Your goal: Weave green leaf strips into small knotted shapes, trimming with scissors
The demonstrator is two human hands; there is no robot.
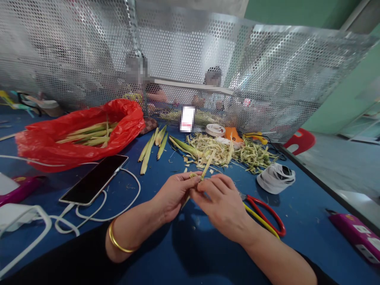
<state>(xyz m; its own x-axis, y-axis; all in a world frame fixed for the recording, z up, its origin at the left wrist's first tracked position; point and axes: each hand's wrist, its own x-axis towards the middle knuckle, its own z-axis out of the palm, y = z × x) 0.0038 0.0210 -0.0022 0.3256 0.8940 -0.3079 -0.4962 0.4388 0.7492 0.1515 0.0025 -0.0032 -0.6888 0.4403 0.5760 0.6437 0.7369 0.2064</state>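
Note:
My left hand [175,192] and my right hand [221,206] meet over the middle of the blue table. Both pinch a pale green leaf strip [208,164], which stands up between the fingertips and has a small curled loop at the left thumb. A lower end of the strip hangs beneath the hands. Just beyond lies a heap of pale and green shreds [218,148], with broad leaf pieces [185,147] at its left. Close by my right wrist is a pair of scissors or pliers [268,215] with red and yellow handles, partly hidden by the hand.
On the left are a red plastic bag [38,146] of long leaves, a phone [96,180] and white cables. Loose leaves [147,156] lie behind my left hand. To the right are a white tape roll [275,179] and a purple box-like thing [353,233]. A perforated screen [184,47] stands behind, with people beyond.

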